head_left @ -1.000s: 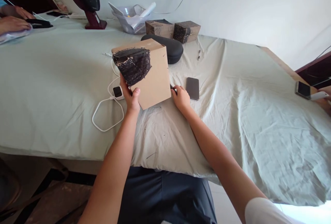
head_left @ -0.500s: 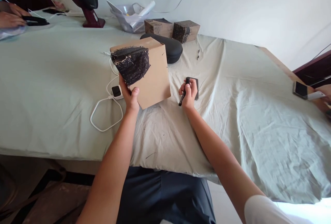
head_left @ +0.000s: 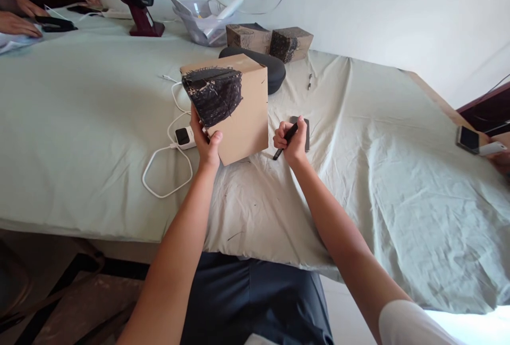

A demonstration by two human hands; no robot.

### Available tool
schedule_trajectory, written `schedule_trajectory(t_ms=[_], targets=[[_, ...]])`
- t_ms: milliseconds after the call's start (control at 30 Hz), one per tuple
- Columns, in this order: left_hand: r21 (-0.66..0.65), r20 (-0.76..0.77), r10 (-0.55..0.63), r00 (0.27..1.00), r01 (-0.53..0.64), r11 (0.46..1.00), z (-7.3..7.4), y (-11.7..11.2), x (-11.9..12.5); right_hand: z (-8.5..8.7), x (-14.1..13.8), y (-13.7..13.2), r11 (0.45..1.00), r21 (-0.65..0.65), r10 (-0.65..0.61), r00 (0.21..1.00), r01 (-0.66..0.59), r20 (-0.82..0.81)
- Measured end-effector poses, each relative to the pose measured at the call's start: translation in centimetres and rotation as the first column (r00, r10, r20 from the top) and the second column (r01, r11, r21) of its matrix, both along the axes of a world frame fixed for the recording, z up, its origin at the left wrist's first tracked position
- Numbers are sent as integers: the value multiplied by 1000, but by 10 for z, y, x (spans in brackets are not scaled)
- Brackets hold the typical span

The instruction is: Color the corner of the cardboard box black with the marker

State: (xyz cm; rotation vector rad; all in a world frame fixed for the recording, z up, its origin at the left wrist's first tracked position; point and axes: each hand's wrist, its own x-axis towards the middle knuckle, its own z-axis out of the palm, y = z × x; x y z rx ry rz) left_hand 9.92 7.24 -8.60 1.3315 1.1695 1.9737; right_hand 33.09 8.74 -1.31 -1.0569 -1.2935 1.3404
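Observation:
A brown cardboard box (head_left: 245, 117) stands tipped on one corner on the cloth-covered table (head_left: 79, 122). One face carries a patch scribbled black. My left hand (head_left: 205, 140) is closed on the box's lower left edge, thumb on the front face. My right hand (head_left: 292, 140) is closed round a black marker (head_left: 285, 142), tip pointing down and left, just right of the box. A dark phone (head_left: 305, 134) lies flat behind my right hand, partly hidden by it.
A white charger with a looped cable (head_left: 167, 159) lies left of the box. Behind it sit a black case (head_left: 271, 66), two scribbled boxes (head_left: 271, 40) and a clear bin (head_left: 203, 18). Another person's hands (head_left: 16, 18) rest far left; a hand with a phone (head_left: 468, 139) is far right.
My right hand reached beside the box, picked the black marker off the cloth and now holds it up in a writing grip. My left hand kept hold of the box.

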Motion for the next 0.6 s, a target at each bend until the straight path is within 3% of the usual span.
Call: schedule_trajectory(t_ms=[100, 367, 467, 600], targets=[[93, 33, 40, 999, -43, 995, 1, 0, 2, 5, 0, -1, 999, -43, 21, 999, -19, 45], [48, -21, 65, 998, -64, 997, 3, -4, 3, -3, -5, 2, 993, -22, 116, 993, -116, 10], [23, -52, 81, 995, -80, 997, 5, -6, 3, -8, -6, 1, 997, 14, 72, 997, -71, -22], [16, -68, 81, 994, -80, 997, 5, -5, 2, -13, -2, -3, 985, 166, -55, 998, 53, 6]])
